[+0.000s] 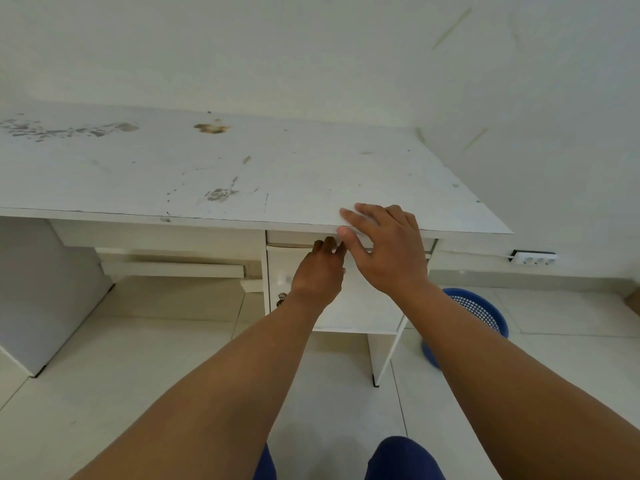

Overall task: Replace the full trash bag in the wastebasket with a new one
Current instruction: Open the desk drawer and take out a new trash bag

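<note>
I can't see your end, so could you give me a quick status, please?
Left hand at drawer top, right hand on desk edge. Blue wastebasket untouched, half-hidden behind right arm.

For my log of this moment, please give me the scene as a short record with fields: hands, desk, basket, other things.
left hand: fingers at the top edge of the drawer under the desktop
right hand: lying on the front edge of the desk, palm down
wastebasket: blue, mesh, on the floor right of the desk, partly hidden by the right arm
trash bag: none visible
power strip: at the wall, right
</note>
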Demonstrator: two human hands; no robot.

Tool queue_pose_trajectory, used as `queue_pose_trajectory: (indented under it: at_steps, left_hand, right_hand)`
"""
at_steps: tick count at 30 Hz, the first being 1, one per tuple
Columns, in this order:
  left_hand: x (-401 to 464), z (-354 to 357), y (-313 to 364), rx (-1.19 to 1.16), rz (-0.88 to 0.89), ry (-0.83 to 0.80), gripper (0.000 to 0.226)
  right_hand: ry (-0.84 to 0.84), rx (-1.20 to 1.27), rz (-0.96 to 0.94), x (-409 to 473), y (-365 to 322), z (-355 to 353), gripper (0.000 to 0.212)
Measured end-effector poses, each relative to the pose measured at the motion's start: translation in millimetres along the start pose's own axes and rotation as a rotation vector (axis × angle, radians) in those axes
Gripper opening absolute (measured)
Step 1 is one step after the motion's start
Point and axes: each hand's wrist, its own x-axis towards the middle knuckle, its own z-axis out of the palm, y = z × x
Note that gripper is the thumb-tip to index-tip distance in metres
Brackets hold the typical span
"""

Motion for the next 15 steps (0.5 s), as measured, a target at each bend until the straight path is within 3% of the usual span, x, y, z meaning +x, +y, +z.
queue_pose_trajectory:
  at_steps: [9, 15]
  left_hand:
    - [7, 7, 4, -0.246, -0.126, 0.219, 0.055]
    - [25, 6, 12, -0.317, -0.087, 0.248, 0.027]
  right_hand:
    - [0.098, -0.028, -0.021, -1, 1, 9, 0.044]
    - [0.124, -0.043, -0.019, -1, 1, 12, 0.041]
